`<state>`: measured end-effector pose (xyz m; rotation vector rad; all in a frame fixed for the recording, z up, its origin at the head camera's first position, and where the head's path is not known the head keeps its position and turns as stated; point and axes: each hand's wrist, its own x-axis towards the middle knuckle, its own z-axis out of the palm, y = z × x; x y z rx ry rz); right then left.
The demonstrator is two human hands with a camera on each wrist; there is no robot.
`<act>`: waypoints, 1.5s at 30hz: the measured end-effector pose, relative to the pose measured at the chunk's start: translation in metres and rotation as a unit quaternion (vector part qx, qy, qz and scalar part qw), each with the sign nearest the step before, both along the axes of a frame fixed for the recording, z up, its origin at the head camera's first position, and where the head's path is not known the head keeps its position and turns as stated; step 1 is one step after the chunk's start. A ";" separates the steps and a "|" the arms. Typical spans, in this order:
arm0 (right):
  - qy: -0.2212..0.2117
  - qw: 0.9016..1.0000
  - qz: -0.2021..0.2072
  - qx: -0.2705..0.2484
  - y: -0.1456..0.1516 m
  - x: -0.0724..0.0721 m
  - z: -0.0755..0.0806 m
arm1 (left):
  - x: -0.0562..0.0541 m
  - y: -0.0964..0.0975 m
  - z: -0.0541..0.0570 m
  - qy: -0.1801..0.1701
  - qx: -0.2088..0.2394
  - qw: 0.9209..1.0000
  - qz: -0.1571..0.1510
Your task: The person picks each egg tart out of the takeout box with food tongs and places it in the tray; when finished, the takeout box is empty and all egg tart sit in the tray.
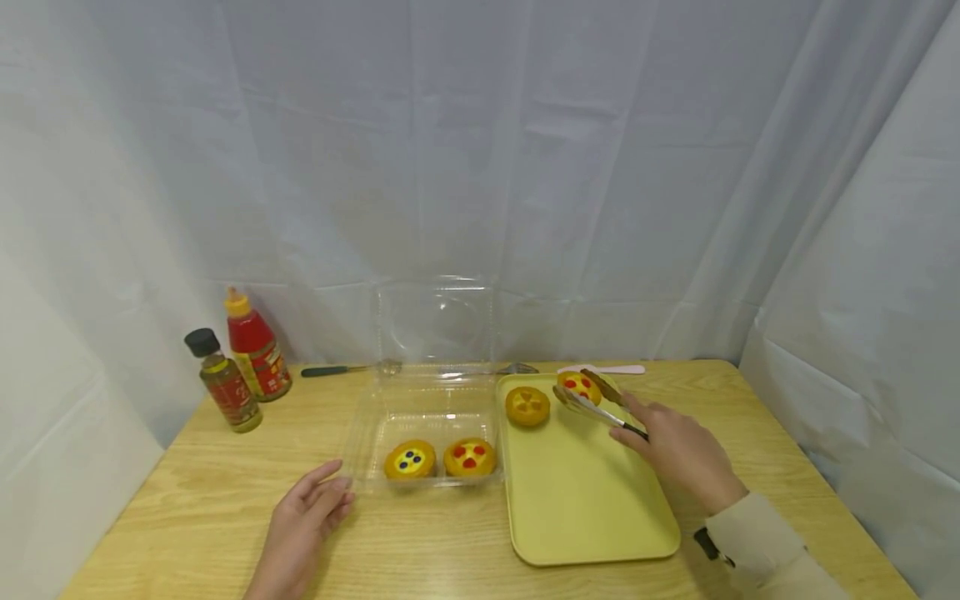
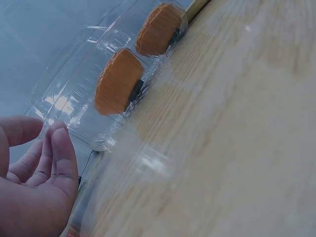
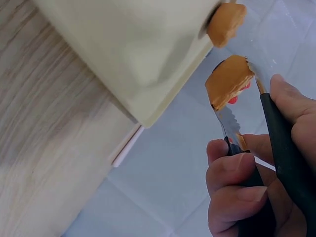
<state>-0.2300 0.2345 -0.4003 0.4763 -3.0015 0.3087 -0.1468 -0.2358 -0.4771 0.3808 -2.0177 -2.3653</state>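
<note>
My right hand [image 1: 686, 454] grips a pair of tongs [image 3: 284, 143] by the dark handles. Between the tongs' tips is an egg tart with red pieces [image 1: 578, 385], which looks raised off the far end of the yellow tray [image 1: 592, 508]. A plain-topped tart [image 1: 527, 406] sits on the tray to its left. My left hand [image 1: 303, 521] is by the front left corner of a clear hinged box [image 1: 435, 400], fingers loosely bent, holding nothing; contact with the box is unclear. Inside the box's front stand a blue-dotted tart [image 1: 410, 459] and a red-dotted tart [image 1: 469, 457].
The box's lid stands up at the back. A red sauce bottle [image 1: 257, 346] and a black-capped bottle [image 1: 225, 383] stand at the left. Along the table's back edge lie a green-handled utensil [image 1: 325, 372], a fork-like metal head [image 1: 517, 368] and a pink-handled utensil [image 1: 618, 369].
</note>
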 end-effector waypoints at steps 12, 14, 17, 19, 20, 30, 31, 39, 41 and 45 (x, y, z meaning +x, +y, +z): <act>-0.037 0.999 -0.010 0.023 0.002 -0.007 -0.007 | 0.000 0.000 0.000 -0.004 0.003 1.000 0.004; -0.052 0.998 -0.015 0.022 0.001 -0.007 -0.008 | 0.000 0.000 0.000 -0.004 0.001 1.000 0.002; -0.073 0.997 -0.022 0.019 0.001 -0.007 -0.009 | 0.000 0.000 0.000 -0.005 -0.003 1.000 -0.002; -0.076 0.997 -0.024 0.023 0.000 -0.007 -0.010 | 0.000 0.000 -0.001 -0.005 -0.004 1.000 -0.002; -0.077 0.996 -0.027 0.025 0.000 -0.008 -0.011 | 0.000 0.000 -0.001 -0.006 -0.004 1.000 -0.002; -0.072 0.996 -0.033 0.034 -0.002 -0.010 -0.020 | 0.000 0.000 0.000 -0.008 0.003 1.000 0.000; -0.069 0.996 -0.034 0.033 -0.002 -0.010 -0.021 | 0.000 0.000 0.000 -0.008 0.001 1.000 0.000; -0.053 0.997 -0.038 0.028 -0.003 -0.007 -0.020 | -0.001 0.001 0.001 -0.007 -0.005 1.000 0.001; -0.047 0.998 -0.039 0.024 -0.003 -0.006 -0.019 | -0.001 0.001 0.001 -0.007 -0.004 1.000 0.001; -0.034 0.999 -0.035 0.011 -0.003 -0.004 -0.018 | -0.001 0.000 -0.001 -0.009 -0.001 1.000 0.003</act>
